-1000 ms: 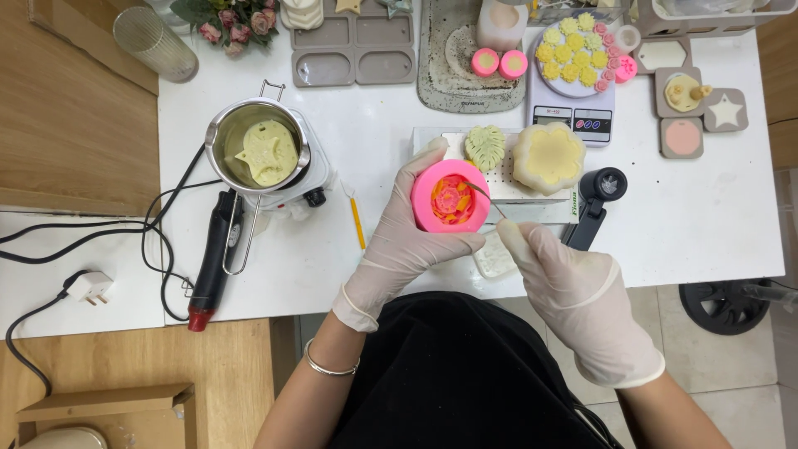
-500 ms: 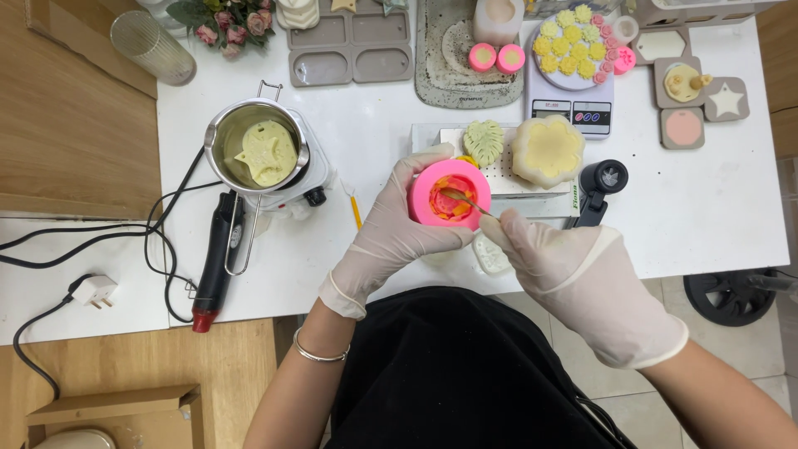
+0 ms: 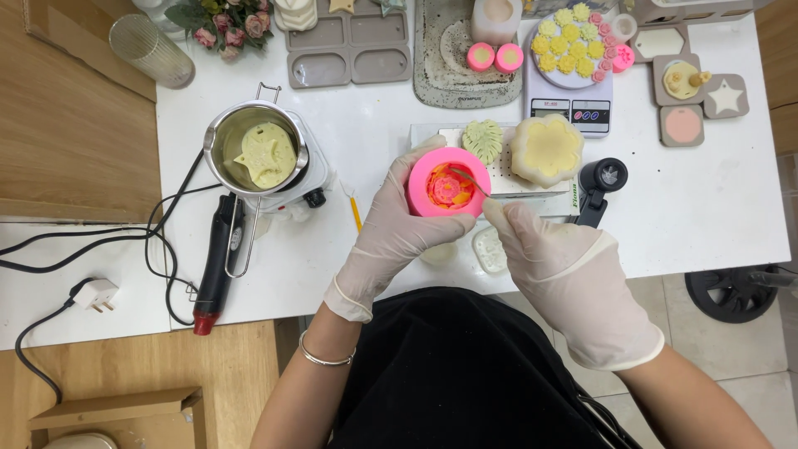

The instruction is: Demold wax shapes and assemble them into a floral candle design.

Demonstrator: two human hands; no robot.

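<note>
My left hand (image 3: 397,229), in a white glove, grips a round pink silicone mould (image 3: 447,185) above the white table's (image 3: 715,208) front edge. Inside the mould sits a red and orange flower shape. My gloved right hand (image 3: 559,266) pinches thin metal tweezers (image 3: 470,179) whose tip reaches into the mould. Just behind the mould lie a pale green leaf-shaped wax piece (image 3: 483,140) and a cream flower-shaped candle (image 3: 546,150) on a white board.
A metal melting pot (image 3: 258,154) with pale wax stands on a small hotplate at left, a black and red heat gun (image 3: 218,262) beside it. A scale (image 3: 572,106) carrying small yellow flowers, grey mould trays (image 3: 351,46), a black cylinder (image 3: 603,179) and coasters (image 3: 698,100) fill the back.
Both hands and the pink mould have stayed near the table's front edge. My right hand moved up closer and brought the tweezers' tip into the mould.
</note>
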